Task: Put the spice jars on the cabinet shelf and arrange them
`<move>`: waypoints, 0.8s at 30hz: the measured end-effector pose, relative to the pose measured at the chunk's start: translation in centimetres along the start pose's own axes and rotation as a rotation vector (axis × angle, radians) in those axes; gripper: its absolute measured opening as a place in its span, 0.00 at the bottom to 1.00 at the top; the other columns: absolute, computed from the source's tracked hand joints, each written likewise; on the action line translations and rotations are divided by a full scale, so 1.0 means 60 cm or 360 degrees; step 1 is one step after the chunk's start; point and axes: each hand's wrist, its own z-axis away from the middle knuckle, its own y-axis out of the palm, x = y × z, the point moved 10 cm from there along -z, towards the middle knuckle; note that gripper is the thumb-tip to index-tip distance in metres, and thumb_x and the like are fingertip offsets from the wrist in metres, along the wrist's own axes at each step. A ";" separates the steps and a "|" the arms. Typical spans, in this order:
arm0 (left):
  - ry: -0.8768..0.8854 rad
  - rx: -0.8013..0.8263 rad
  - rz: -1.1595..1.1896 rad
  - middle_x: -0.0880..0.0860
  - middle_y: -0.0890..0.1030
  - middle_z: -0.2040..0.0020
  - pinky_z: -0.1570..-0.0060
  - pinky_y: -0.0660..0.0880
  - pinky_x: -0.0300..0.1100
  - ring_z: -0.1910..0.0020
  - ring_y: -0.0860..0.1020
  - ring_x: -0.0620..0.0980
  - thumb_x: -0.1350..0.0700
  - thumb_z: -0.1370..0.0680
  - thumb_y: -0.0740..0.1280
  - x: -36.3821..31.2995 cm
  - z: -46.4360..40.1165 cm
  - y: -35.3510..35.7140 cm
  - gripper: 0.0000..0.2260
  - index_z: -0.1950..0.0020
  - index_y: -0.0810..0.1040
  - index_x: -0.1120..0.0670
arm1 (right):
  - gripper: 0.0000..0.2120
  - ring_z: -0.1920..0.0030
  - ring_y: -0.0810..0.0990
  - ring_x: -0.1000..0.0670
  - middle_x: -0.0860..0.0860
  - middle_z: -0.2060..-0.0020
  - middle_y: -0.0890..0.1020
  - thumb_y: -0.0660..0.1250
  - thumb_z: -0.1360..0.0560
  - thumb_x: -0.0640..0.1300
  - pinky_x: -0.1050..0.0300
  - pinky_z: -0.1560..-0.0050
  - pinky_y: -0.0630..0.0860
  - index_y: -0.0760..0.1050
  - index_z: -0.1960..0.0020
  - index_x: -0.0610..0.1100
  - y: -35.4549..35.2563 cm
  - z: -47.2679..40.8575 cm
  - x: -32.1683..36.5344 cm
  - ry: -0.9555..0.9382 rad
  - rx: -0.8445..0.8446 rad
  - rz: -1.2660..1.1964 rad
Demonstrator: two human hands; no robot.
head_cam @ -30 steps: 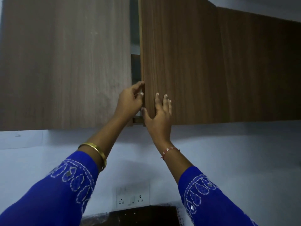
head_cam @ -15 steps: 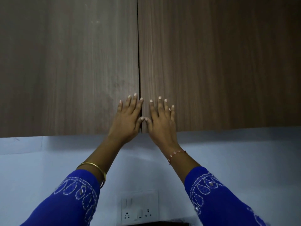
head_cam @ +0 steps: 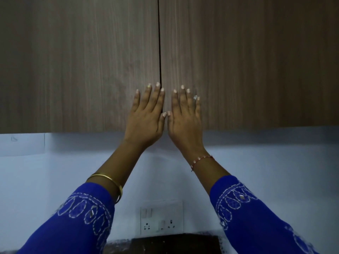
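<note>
A brown wood-grain wall cabinet fills the upper view, with both doors closed. My left hand [head_cam: 145,118] lies flat on the left door [head_cam: 78,61], fingers spread upward beside the centre seam. My right hand [head_cam: 185,118] lies flat on the right door [head_cam: 247,61], just across the seam, thumbs nearly touching. Neither hand holds anything. The shelf and the spice jars are hidden behind the doors.
Below the cabinet is a pale blue wall [head_cam: 275,162] with a white switch and socket plate [head_cam: 161,217]. A dark countertop edge [head_cam: 174,244] shows at the bottom centre.
The doors, ajar a second ago with my fingers at their edges, are now shut. My hands went flat on the doors and the view has tilted slightly.
</note>
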 end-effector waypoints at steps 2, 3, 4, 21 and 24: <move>-0.0029 -0.0001 0.0011 0.61 0.59 0.25 0.28 0.37 0.46 0.25 0.56 0.58 0.49 0.21 0.48 -0.003 0.004 0.000 0.26 0.26 0.56 0.62 | 0.26 0.26 0.61 0.42 0.40 0.27 0.63 0.43 0.20 0.50 0.48 0.26 0.44 0.59 0.27 0.38 0.000 0.001 0.000 0.0001 0.0019 0.0035; -0.0039 0.0009 0.0021 0.60 0.58 0.24 0.28 0.36 0.46 0.25 0.55 0.58 0.49 0.21 0.47 -0.005 0.007 0.002 0.26 0.25 0.56 0.62 | 0.26 0.26 0.60 0.42 0.40 0.27 0.62 0.45 0.20 0.51 0.47 0.26 0.46 0.58 0.26 0.39 0.001 0.002 0.000 0.0005 0.0052 0.0049; -0.0046 0.0026 0.0030 0.60 0.57 0.24 0.28 0.35 0.46 0.24 0.54 0.58 0.49 0.21 0.47 -0.006 0.009 0.003 0.27 0.25 0.55 0.61 | 0.27 0.25 0.58 0.42 0.40 0.26 0.60 0.45 0.21 0.51 0.46 0.26 0.46 0.56 0.26 0.39 0.002 0.002 0.000 0.0006 0.0101 0.0051; -0.0225 0.0566 0.0325 0.59 0.51 0.23 0.25 0.42 0.47 0.23 0.49 0.56 0.54 0.18 0.50 0.013 0.103 -0.057 0.24 0.24 0.49 0.60 | 0.30 0.24 0.44 0.41 0.39 0.24 0.46 0.50 0.19 0.50 0.47 0.26 0.39 0.42 0.25 0.36 -0.052 0.066 0.010 -0.0173 0.0734 0.0202; -0.0228 0.0414 0.0302 0.61 0.51 0.23 0.26 0.42 0.48 0.23 0.49 0.57 0.54 0.19 0.50 0.028 0.143 -0.083 0.24 0.24 0.51 0.61 | 0.30 0.24 0.45 0.40 0.39 0.24 0.48 0.50 0.19 0.50 0.47 0.26 0.38 0.44 0.25 0.35 -0.077 0.086 0.019 -0.0148 0.0670 0.0150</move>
